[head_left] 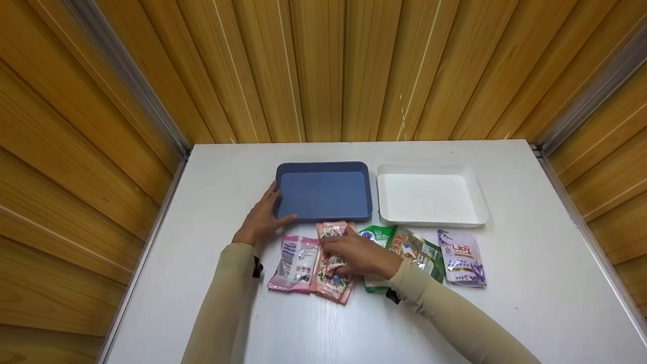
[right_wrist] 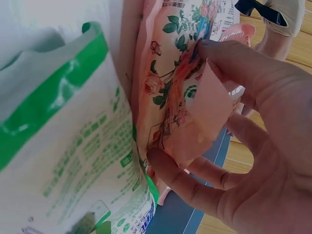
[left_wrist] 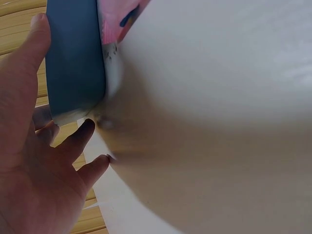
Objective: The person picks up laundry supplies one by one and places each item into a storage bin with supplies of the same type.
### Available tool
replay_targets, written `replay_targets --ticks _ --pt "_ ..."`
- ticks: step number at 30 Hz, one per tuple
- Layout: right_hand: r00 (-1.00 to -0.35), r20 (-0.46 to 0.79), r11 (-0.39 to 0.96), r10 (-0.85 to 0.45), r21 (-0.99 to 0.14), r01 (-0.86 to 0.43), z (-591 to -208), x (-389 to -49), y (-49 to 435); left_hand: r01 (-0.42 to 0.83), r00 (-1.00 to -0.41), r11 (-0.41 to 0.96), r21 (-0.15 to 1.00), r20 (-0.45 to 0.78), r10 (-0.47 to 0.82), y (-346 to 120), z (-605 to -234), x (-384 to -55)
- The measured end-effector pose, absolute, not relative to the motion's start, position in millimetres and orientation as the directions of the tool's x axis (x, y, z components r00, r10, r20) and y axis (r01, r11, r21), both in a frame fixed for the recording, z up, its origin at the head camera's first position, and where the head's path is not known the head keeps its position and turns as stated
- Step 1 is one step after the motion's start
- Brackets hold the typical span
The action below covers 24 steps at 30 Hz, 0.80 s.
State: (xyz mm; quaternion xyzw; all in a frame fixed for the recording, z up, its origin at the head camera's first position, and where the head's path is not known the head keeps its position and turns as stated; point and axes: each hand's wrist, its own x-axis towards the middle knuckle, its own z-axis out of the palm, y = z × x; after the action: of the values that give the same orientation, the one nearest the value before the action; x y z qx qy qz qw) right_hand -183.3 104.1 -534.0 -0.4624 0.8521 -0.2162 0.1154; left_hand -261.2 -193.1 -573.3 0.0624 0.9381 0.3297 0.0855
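Observation:
My left hand point(head_left: 259, 216) lies at the near left corner of the blue tray point(head_left: 369, 197), thumb along the front side and fingers along the left side. In the left wrist view its fingers are fairly straight beside the tray wall point(left_wrist: 75, 63). With the right hand point(head_left: 361, 254) I pinch a pink floral packet point(head_left: 333, 288) lying in front of this tray. The right wrist view shows thumb and fingers spread across the packet point(right_wrist: 158, 73), with a pale pink flap point(right_wrist: 212, 105) raised between them. A pink-and-white packet point(head_left: 298, 260) lies just left of it.
Right of the pink floral packet lie a green-and-white packet point(head_left: 376, 233), partly under my right hand, and a brown-green packet point(head_left: 409, 246). Farther right is a purple packet point(head_left: 462, 258). A white tray point(head_left: 429, 194) stands beside the blue one. Wood-look panels point(head_left: 323, 71) enclose the white table point(head_left: 323, 333).

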Motion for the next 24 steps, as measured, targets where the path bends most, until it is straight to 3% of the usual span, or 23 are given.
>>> replay_targets --ticks 8,24 --pt "-0.529 -0.019 0.469 -0.848 -0.489 -0.735 -534.1 -183.2 104.7 0.075 -0.978 0.78 0.622 -0.108 0.18 -193.6 -573.6 -260.8" --pt "-0.643 -0.029 0.583 -0.765 -0.457 -0.672 -525.8 -174.5 106.8 0.056 -0.978 0.772 0.633 -0.12 0.169 -192.5 -573.6 -261.0"
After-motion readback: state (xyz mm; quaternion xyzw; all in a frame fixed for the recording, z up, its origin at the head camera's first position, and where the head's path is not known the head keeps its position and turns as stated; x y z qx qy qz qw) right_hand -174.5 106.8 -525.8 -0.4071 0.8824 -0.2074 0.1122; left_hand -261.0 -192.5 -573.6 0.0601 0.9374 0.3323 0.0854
